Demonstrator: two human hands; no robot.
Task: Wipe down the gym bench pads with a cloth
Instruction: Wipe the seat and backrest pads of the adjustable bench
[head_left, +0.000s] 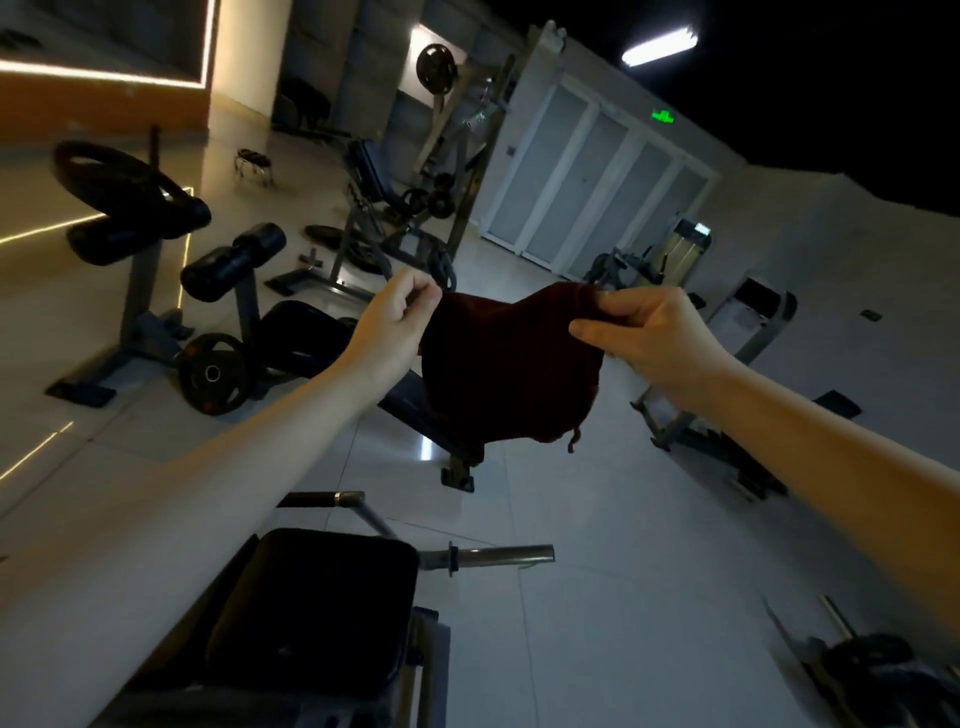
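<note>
**Cloth spread between both hands; no pad touched yet**

Obs.: The person stands with both arms out. The left hand (400, 322) pinches one top corner of the dark red cloth (509, 369), its fingers curled in tight on it. The right hand (639, 332) grips the opposite top corner, fingers folded over the edge. The cloth hangs in the air between the two hands and sags in the middle, with a frayed thread dangling from its lower edge. It touches no pad.

Position: The nearest black pad (322, 608) sits low and close to the person, below the left forearm and well apart from the cloth. A second bench (306, 332) stands on the floor beyond, partly hidden behind the cloth. Roller pads (234, 262) on stands and a weight plate (213, 374) are off to the left. The light is dim, and I cannot tell whether the pads are dusty or damp.

Judgement: The step in hand looks like opening out the cloth before the wipe. To do it well:
- Fold the cloth into a flat wad of several layers so one hand can press it evenly.
- Tuck the loose thread inward so it does not snag on the metal bar (498, 555) beside the near pad.
- Bring the cloth down to that pad and wipe in overlapping straight passes from one end to the other, taking in the edges and seams.
- Turn to a fresh face of the cloth for the next pad.
</note>
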